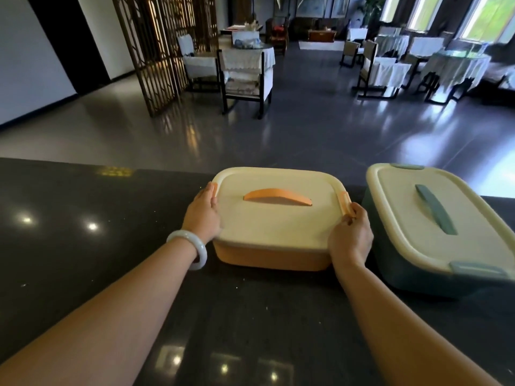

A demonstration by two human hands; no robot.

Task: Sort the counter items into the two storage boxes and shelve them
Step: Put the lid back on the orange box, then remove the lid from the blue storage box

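Only one view here, from the head camera, looking down over a dark, glossy, speckled stone surface (pixel 97 246) with ceiling lights reflecting off it.

Sitting near the far edge is an orange plastic storage box (pixel 267 259) with a cream lid (pixel 278 218), an orange curved handle (pixel 277 196) in the middle of the lid and orange clips at both short ends. The lid is on. The left hand (pixel 202 215) is wrapped around the left end, fingers curled at the clip there. The right hand (pixel 351 235) grips the right end, with the thumb and fingers pinching the orange clip (pixel 346 203). There's a pale, jade-looking bangle (pixel 191 247) on the left wrist.

Just beside it on the right, apart but close, is a teal plastic storage box (pixel 395 263) with its own cream lid (pixel 418 207), a teal handle (pixel 436 208) and teal clips, also closed. It sits turned at an angle to the orange one, and nobody's touching it.

Past the surface there's a shiny grey floor (pixel 306 129), a wooden lattice screen (pixel 161 45) on the left, and dining tables and chairs with white covers (pixel 245 68) further back by the windows.
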